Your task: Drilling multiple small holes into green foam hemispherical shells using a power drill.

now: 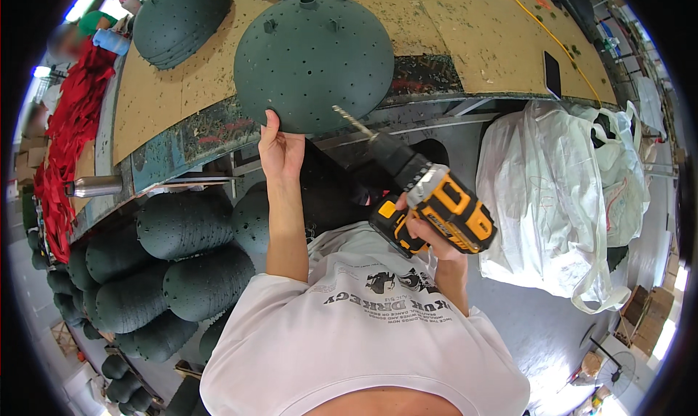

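Holding a dark green perforated bowl (pixel 313 60) bulging face up, overhanging the near edge of the bench (pixel 494 53), and pinching its near rim in the left hand (pixel 282 154) with the thumb outside. Gripping a yellow and black drill (pixel 451 209) in the right hand (pixel 429 236), pointing its bit (pixel 355 121) far and left at the bowl's near side; not showing whether touching. Probably risking a skidding bit on the curved wall if entering at a slant, and a nicked left hand from gripping so near; perhaps inviting a rocking bowl by bracing one-handed over the edge. Sharing the bench with nested bowls (pixel 182 20) far left and a phone (pixel 552 74) to the right; standing between stacked bowls (pixel 185 223) near left and white sacks (pixel 538 198) at right
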`<state>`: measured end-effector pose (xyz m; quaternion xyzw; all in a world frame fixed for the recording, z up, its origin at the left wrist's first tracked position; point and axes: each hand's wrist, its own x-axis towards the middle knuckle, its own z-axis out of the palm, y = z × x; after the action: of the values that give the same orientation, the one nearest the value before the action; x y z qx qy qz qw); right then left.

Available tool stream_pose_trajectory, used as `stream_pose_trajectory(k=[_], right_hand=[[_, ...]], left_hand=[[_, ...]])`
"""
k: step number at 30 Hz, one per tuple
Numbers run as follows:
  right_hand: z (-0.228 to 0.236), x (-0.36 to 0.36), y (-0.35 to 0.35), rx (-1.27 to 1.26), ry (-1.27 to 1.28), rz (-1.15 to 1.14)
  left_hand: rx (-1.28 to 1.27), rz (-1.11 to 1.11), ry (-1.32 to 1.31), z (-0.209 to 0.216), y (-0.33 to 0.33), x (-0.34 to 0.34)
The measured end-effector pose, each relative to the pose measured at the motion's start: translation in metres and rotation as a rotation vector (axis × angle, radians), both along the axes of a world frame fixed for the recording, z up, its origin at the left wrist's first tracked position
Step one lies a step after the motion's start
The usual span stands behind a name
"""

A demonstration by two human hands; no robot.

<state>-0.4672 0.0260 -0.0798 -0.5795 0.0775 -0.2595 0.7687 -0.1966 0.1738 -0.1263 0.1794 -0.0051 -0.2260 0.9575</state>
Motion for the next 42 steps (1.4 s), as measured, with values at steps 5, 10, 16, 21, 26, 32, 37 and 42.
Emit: stream_pose_trajectory(k=[5, 10, 16, 21, 26, 32, 37, 42], right_hand=[[0.006, 0.015, 0.01, -0.297, 0.022, -0.012], [-0.01, 0.013, 0.008, -0.019, -0.047, 0.043], [-0.003, 0.002, -0.009, 0.091, 0.156, -0.003], [-0.015, -0.005, -0.016, 0.103, 0.219, 0.04], [-0.019, 0.002, 0.001, 0.013, 0.187, 0.029], [-0.025, 0.011, 0.011, -0.393, 0.185, -0.065], [-0.005, 0.017, 0.01, -0.484, 0.171, -0.052], [-0.007, 0.018, 0.014, -0.526, 0.13, -0.03]], left_hand=[[0.01, 0.02, 0.046, 0.004, 0.001, -0.001], [0.018, 0.053, 0.093, 0.008, 0.006, 0.005], [0.444, 0.099, -0.01, 0.015, 0.027, 0.019], [0.929, 0.211, -0.104, 0.006, 0.045, 0.021], [1.225, 0.431, -0.326, 0.009, 0.037, 0.006], [1.594, 0.636, -0.496, 0.029, 0.048, 0.008], [1.335, 0.752, -0.631, 0.07, 0.03, 0.042], [1.405, 0.962, -1.333, 0.115, -0.021, 0.085]])
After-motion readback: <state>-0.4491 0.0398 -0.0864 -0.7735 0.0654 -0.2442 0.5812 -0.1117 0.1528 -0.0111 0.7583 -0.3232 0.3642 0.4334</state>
